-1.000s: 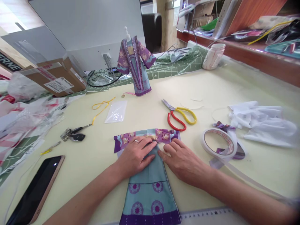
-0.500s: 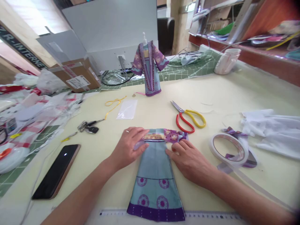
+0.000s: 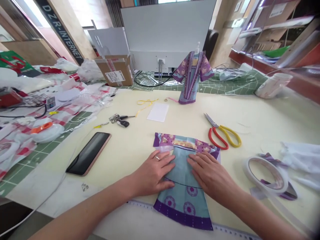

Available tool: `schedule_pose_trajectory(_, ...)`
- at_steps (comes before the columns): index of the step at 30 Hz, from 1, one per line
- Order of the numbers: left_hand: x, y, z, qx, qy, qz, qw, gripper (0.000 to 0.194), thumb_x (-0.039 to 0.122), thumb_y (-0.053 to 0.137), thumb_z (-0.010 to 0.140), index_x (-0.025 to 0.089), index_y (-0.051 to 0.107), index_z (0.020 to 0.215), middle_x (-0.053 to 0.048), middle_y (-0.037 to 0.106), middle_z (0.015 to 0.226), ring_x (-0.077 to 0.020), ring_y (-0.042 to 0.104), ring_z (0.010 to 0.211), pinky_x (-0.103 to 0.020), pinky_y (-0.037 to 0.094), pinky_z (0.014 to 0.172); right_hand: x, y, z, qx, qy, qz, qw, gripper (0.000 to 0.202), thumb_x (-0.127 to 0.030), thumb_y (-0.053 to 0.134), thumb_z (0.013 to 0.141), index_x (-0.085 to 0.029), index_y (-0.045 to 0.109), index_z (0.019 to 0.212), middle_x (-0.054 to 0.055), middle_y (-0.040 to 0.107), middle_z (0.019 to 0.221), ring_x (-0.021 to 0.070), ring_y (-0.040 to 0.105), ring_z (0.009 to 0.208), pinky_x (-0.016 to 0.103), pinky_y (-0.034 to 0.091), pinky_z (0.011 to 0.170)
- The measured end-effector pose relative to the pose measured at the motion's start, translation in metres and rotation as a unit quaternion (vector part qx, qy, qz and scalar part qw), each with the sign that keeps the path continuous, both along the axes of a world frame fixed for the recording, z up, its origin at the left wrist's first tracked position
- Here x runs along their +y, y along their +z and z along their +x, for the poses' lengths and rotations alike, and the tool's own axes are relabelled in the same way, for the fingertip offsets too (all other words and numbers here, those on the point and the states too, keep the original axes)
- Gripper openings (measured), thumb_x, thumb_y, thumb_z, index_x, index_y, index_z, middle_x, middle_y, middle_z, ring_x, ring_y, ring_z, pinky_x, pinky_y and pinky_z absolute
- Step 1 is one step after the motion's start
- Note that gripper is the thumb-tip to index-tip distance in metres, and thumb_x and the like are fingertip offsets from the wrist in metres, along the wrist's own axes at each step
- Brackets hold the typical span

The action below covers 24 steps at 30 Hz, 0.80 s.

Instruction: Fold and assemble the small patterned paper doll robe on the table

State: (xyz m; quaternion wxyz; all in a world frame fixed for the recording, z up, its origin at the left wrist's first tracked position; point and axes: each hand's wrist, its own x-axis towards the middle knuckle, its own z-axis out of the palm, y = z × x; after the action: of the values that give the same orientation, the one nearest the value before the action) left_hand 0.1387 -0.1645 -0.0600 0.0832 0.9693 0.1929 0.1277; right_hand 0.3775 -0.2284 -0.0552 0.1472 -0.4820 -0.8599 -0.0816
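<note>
A small blue and purple robe [image 3: 186, 166] lies flat on the cream work surface [image 3: 130, 146], its patterned sleeves spread at the top and its purple hem toward me. My left hand [image 3: 156, 171], with a ring on one finger, rests open on the robe's left side. On the right side of the robe, below the sleeve, my right hand [image 3: 208, 170] lies flat with its fingers stretched out. Neither hand grips anything. Part of the robe's middle is covered by the fingers.
Scissors [image 3: 217, 128] lie beyond the right hand, a tape roll [image 3: 283, 181] farther right. A phone [image 3: 88, 153] and keys [image 3: 122, 121] are at left. Behind stands a dressed figure [image 3: 191, 78]. A ruler [image 3: 140, 204] runs under the hem.
The camera view has turned left. Both hands have moved down from the robe's top onto its body, leaving the left sleeve uncovered. The robe looks slightly tilted.
</note>
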Motion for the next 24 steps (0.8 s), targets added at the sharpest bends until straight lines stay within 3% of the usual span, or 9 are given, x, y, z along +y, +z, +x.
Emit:
schedule_pose_trajectory(2,0.009,0.002,-0.008,-0.022,0.016,0.009,1.000,0.047,0.047,0.049,0.088,0.016,0.053,0.123,-0.012,0.053,0.130,-0.0277,0.044,0.123,-0.046,0.031,0.103,0.002,0.002,0.004,0.006,-0.012,-0.003,1.000,0.024,-0.018,0.042,0.090,-0.015,0.060,0.106,0.009,0.063,0.107,0.0219,0.055,0.099,0.043,0.043,0.091)
schedule_pose_trajectory(7,0.051,0.008,-0.018,-0.024,0.135,0.048,0.989,0.024,0.026,0.051,0.088,0.016,0.061,0.108,-0.008,0.064,0.107,-0.0221,0.056,0.101,-0.039,0.041,0.087,0.012,0.016,0.026,0.030,-0.077,0.019,0.996,0.025,-0.025,0.045,0.091,-0.016,0.060,0.108,0.008,0.064,0.103,0.0207,0.056,0.095,0.038,0.045,0.084)
schedule_pose_trajectory(11,0.072,0.007,-0.007,0.019,0.127,0.038,0.991,0.013,0.022,0.059,0.083,0.017,0.065,0.093,-0.004,0.065,0.094,-0.0198,0.058,0.089,-0.034,0.043,0.079,0.021,0.020,0.030,0.027,-0.107,-0.005,0.994,0.022,-0.026,0.045,0.092,-0.017,0.061,0.104,0.006,0.064,0.100,0.0198,0.055,0.092,0.036,0.045,0.081)
schedule_pose_trajectory(15,0.076,0.010,0.003,0.046,0.123,0.040,0.991,0.013,0.018,0.054,0.085,0.016,0.065,0.079,-0.004,0.064,0.084,-0.0184,0.058,0.080,-0.032,0.043,0.073,0.024,0.015,0.007,0.023,-0.033,-0.011,0.999,0.023,-0.021,0.045,0.091,-0.017,0.058,0.109,0.008,0.061,0.108,0.0204,0.053,0.098,0.036,0.043,0.086)
schedule_pose_trajectory(19,0.074,0.021,0.005,0.055,0.135,0.049,0.988,0.020,0.017,0.046,0.089,0.012,0.064,0.081,-0.006,0.063,0.084,-0.0191,0.057,0.081,-0.033,0.042,0.076,0.028,0.006,-0.021,-0.063,0.021,-0.027,0.997,0.035,-0.009,0.046,0.085,-0.018,0.053,0.118,0.010,0.057,0.107,0.0232,0.051,0.099,0.038,0.042,0.085)
schedule_pose_trajectory(22,0.073,0.023,0.005,0.060,0.132,0.050,0.988,0.019,0.018,0.045,0.090,0.013,0.063,0.086,-0.006,0.063,0.089,-0.0176,0.057,0.084,-0.030,0.042,0.078,0.031,0.003,-0.034,-0.116,0.032,-0.021,0.992,0.051,0.002,0.046,0.077,-0.019,0.049,0.124,0.010,0.055,0.099,0.0214,0.051,0.091,0.038,0.040,0.084)
schedule_pose_trajectory(24,0.074,0.019,0.007,0.069,0.124,0.049,0.989,0.014,0.020,0.050,0.088,0.014,0.063,0.087,-0.005,0.063,0.092,-0.0171,0.057,0.086,-0.028,0.043,0.076,0.033,0.004,-0.040,-0.129,0.050,-0.027,0.990,0.050,0.003,0.047,0.076,-0.021,0.051,0.120,0.007,0.054,0.092,0.0185,0.050,0.081,0.035,0.040,0.078)
